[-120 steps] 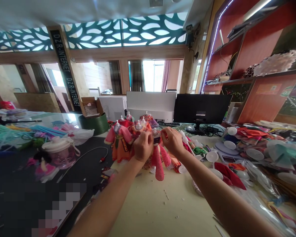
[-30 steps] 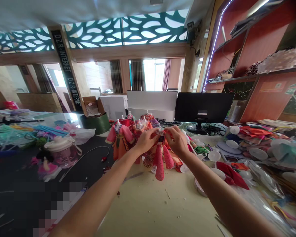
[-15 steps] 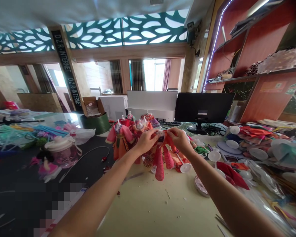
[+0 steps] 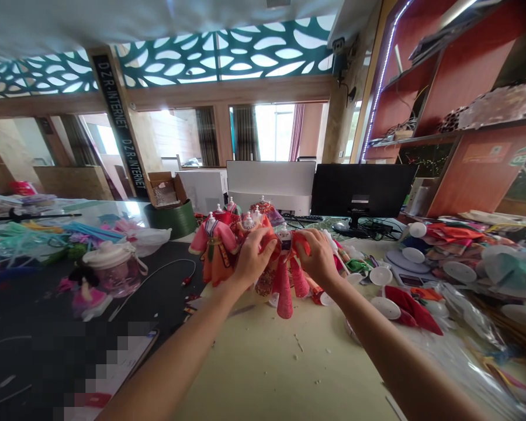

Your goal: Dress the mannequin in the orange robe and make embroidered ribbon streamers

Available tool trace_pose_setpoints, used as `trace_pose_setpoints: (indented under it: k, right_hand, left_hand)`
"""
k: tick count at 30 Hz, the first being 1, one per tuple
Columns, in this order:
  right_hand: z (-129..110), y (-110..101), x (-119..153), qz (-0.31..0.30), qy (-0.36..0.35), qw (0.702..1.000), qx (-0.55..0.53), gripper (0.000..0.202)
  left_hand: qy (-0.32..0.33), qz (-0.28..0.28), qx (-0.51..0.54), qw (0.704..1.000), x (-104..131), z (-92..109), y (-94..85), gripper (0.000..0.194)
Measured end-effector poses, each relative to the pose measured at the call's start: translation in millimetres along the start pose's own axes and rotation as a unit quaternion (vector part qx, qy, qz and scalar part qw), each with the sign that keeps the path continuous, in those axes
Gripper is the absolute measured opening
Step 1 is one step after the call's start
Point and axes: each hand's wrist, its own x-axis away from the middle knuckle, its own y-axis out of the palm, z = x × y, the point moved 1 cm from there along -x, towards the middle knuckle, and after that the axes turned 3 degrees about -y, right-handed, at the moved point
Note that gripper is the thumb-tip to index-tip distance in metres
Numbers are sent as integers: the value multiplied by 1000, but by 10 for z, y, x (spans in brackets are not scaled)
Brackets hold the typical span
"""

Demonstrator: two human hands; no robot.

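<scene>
Both my hands are on a small red doll dress on a white stand, held upright above the table. My left hand pinches its left shoulder and sleeve, and my right hand grips the cloth on the right side. Two pink patterned pieces hang from its front. Just left of my left hand stands a doll dress with a pink top and orange skirt. More dressed stands crowd behind my hands, partly hidden.
A lidded pink jar and a small doll sit on the left. Monitors stand behind. White discs, red cloth and plastic bags lie at the right. A green bin holds a box.
My hands have moved slightly apart and a little lower around the dress, baring more of its neck and chest. The view has shifted slightly.
</scene>
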Motion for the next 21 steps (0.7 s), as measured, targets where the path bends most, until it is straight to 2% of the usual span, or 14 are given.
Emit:
trace_pose_setpoints:
  k: [2, 4, 9, 13, 16, 21]
  right_hand:
    - [-17, -6, 55, 17, 4, 1000, -9, 21]
    - [-44, -9, 128, 33, 16, 999, -24, 19]
    - [-129, 42, 354, 45, 85, 992, -86, 14]
    - [-167, 121, 466, 27, 180, 970, -159, 16]
    - [-169, 178, 478, -6, 266, 933, -242, 20]
    - [-183, 248, 439, -47, 370, 839, -396, 34]
  left_hand:
    - [26, 65, -27, 997, 114, 31, -25, 22]
    - [38, 86, -61, 994, 232, 75, -25, 14]
    - [64, 65, -199, 976, 413, 152, 80, 14]
    - [75, 59, -235, 967, 430, 157, 165, 16]
    - [82, 56, -232, 968, 427, 182, 177, 13]
    - [97, 48, -230, 967, 422, 248, 167, 12]
